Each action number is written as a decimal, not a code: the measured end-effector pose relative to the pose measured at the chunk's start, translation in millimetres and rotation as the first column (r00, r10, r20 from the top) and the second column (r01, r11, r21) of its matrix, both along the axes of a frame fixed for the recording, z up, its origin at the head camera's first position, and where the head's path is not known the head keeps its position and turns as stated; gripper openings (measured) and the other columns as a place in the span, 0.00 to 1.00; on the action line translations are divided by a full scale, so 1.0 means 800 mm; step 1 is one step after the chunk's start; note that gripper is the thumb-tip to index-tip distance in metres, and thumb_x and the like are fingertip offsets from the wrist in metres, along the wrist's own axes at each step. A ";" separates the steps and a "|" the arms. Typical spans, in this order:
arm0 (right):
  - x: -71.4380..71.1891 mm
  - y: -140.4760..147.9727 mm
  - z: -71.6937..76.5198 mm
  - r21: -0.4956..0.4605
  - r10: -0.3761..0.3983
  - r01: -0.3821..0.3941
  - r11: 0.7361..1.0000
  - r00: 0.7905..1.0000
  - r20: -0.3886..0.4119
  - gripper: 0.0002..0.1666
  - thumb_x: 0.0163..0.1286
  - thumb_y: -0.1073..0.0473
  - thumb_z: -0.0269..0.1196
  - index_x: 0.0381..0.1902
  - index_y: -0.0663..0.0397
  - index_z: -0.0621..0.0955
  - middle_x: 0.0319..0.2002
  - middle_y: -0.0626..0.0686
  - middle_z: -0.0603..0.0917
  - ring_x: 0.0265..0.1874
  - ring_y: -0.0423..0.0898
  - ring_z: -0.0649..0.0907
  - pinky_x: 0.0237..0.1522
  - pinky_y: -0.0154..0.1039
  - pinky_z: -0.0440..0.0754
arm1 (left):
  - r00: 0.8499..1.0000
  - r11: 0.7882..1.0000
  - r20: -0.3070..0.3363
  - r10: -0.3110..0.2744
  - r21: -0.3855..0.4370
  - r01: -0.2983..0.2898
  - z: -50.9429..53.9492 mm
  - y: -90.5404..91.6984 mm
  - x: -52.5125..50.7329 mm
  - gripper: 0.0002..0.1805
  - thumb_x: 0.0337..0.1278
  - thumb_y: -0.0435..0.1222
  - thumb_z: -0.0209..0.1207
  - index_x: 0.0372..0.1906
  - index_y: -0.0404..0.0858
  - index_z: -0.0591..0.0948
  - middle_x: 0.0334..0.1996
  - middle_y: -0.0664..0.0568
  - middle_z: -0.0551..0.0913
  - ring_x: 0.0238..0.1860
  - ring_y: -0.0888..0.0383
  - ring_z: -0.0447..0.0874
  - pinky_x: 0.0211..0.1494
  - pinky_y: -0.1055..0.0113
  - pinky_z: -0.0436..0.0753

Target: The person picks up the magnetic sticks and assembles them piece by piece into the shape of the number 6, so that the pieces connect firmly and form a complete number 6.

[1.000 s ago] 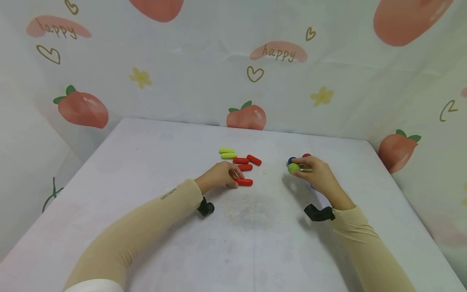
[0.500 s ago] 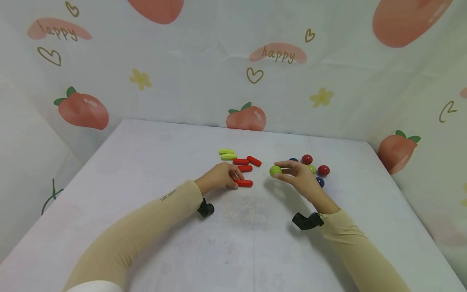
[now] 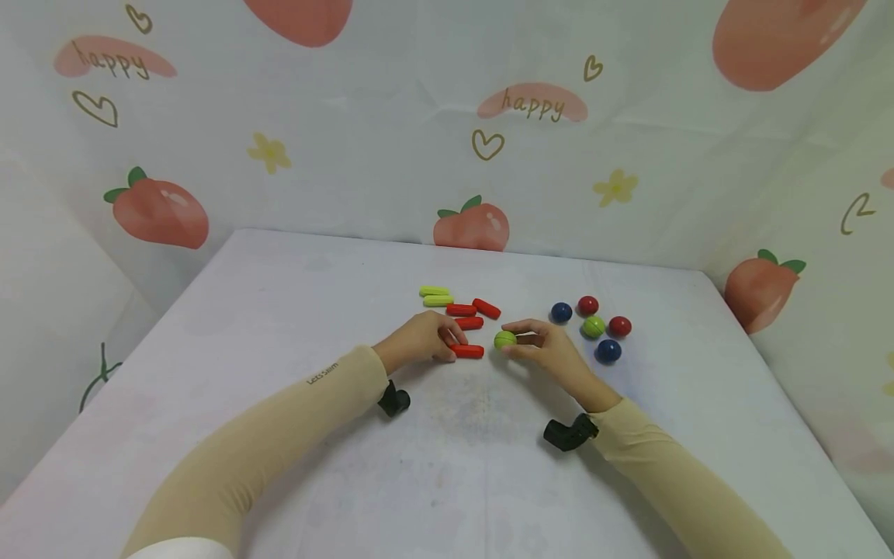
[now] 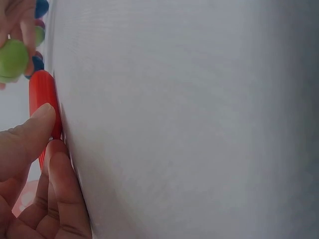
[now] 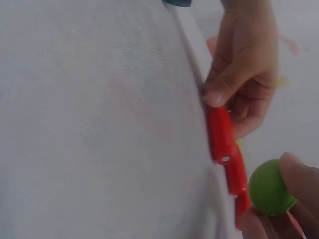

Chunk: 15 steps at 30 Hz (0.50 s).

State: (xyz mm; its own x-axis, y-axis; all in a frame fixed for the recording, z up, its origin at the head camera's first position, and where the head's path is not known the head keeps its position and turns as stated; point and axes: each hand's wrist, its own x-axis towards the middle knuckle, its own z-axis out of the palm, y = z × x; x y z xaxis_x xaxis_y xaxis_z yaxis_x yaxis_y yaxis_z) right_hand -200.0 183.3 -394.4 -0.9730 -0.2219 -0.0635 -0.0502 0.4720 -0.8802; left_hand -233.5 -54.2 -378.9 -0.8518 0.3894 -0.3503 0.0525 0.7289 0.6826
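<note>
My left hand (image 3: 419,336) pinches one end of a short red rod (image 3: 470,352) between thumb and fingers, low over the table. A small pale dot shows on the free end of that red rod (image 5: 222,135) in the right wrist view. Just to its right, my right hand (image 3: 550,353) holds a yellow-green ball (image 3: 504,340) in its fingertips. Rod and ball are close but apart in the head view. Behind the left hand lie several other red rods, one of them a red rod (image 3: 486,308) set at a slant.
Two yellow-green rods (image 3: 438,300) lie beyond the red ones. Right of my right hand sit loose balls: a blue ball (image 3: 562,312), a red ball (image 3: 588,305), a green ball (image 3: 594,327), another red ball (image 3: 619,326) and another blue ball (image 3: 609,351). A printed cloth (image 3: 377,171) hangs behind the table.
My right hand has carried the yellow-green ball leftward and slightly nearer, from the ball group to beside the red rod. The left hand has stayed in place with the rod.
</note>
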 end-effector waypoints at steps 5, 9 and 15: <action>-0.004 -0.003 -0.007 0.028 0.010 -0.011 1.000 1.000 0.027 0.24 0.62 0.58 0.69 0.55 0.59 0.80 0.54 0.60 0.82 0.54 0.55 0.82 0.61 0.53 0.73 | 1.000 1.000 -0.001 -0.006 0.001 0.006 0.000 0.000 0.000 0.11 0.52 0.32 0.68 0.41 0.45 0.84 0.36 0.52 0.82 0.39 0.58 0.78 0.42 0.68 0.77; -0.005 -0.007 -0.010 0.052 0.028 -0.029 0.998 0.999 0.034 0.24 0.63 0.57 0.68 0.56 0.58 0.80 0.53 0.58 0.83 0.54 0.55 0.82 0.61 0.53 0.73 | 1.000 1.000 0.004 -0.007 0.008 0.007 -0.002 -0.001 -0.003 0.11 0.52 0.32 0.68 0.41 0.46 0.84 0.36 0.52 0.82 0.39 0.57 0.78 0.42 0.68 0.77; -0.006 -0.011 -0.012 0.061 0.041 -0.045 0.997 0.997 0.058 0.24 0.62 0.56 0.69 0.55 0.56 0.81 0.51 0.56 0.85 0.53 0.52 0.82 0.61 0.50 0.75 | 1.000 1.000 0.010 -0.008 0.018 0.008 -0.006 -0.002 -0.006 0.11 0.52 0.32 0.69 0.41 0.46 0.84 0.36 0.52 0.82 0.39 0.57 0.78 0.41 0.68 0.76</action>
State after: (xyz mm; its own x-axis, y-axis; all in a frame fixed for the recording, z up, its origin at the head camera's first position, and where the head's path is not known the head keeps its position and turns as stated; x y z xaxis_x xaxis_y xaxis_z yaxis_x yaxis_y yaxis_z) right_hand -204.7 174.5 -404.2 -0.9571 -0.2573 -0.1331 -0.0227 0.5249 -0.8509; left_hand -238.3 -55.5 -383.5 -0.8450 0.4027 -0.3520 0.0516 0.7164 0.6958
